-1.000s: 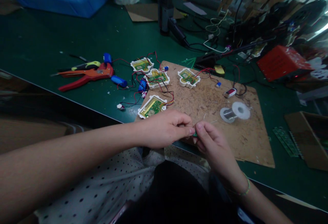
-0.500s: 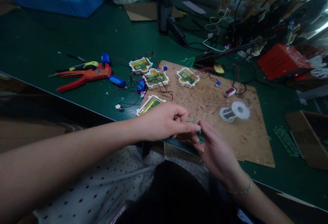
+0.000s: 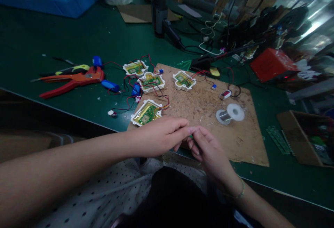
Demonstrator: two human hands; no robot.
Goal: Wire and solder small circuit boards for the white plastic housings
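Observation:
My left hand (image 3: 167, 136) and my right hand (image 3: 211, 151) meet at the front edge of the brown board, fingers closed and thumb tips touching. Between them they pinch a small green circuit board (image 3: 191, 136), mostly covered by the fingers. Just beyond my left hand lies a white housing (image 3: 147, 113) with a green circuit board and wires in it. Several similar housings, such as the one at the middle (image 3: 184, 80), sit farther back with red and black leads. A spool of solder wire (image 3: 229, 114) lies to the right of my hands.
Red-handled cutters (image 3: 73, 80) and blue cylindrical parts (image 3: 110, 86) lie at left. A heat gun-like tool (image 3: 159, 16) stands behind. On the right are a red box (image 3: 273, 64), green board strips (image 3: 278, 140) and a cardboard box (image 3: 300, 137). A blue bin (image 3: 65, 3) is at back left.
My fingers have drawn together over the small circuit board, so less of it shows. The view has shifted, and the housing beyond my left hand is more visible.

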